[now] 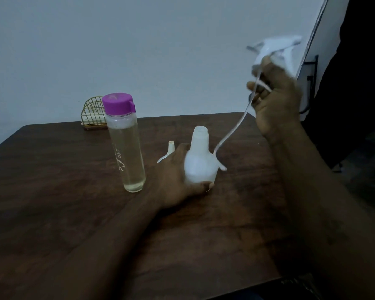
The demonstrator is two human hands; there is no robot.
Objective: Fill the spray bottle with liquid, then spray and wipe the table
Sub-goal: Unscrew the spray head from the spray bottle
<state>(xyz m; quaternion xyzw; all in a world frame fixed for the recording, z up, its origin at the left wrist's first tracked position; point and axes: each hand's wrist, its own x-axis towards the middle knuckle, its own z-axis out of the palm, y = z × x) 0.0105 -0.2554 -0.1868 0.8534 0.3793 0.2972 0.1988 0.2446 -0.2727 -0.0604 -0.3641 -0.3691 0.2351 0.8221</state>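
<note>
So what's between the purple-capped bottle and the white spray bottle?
A white funnel, spout up, partly hidden behind the left hand holding the spray bottle, in the head view.

Left grip (pixel 175 178) and right grip (pixel 277 105) are bare, like the 2 forearms (pixel 108 230).

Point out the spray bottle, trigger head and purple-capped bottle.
spray bottle (pixel 200 167), head view, on its round body.
trigger head (pixel 273 45), head view, on its top housing.
purple-capped bottle (pixel 127 152), head view, on its clear wall.

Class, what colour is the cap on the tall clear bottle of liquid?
Purple; the cap tops the tall clear bottle, seen in the head view.
</note>
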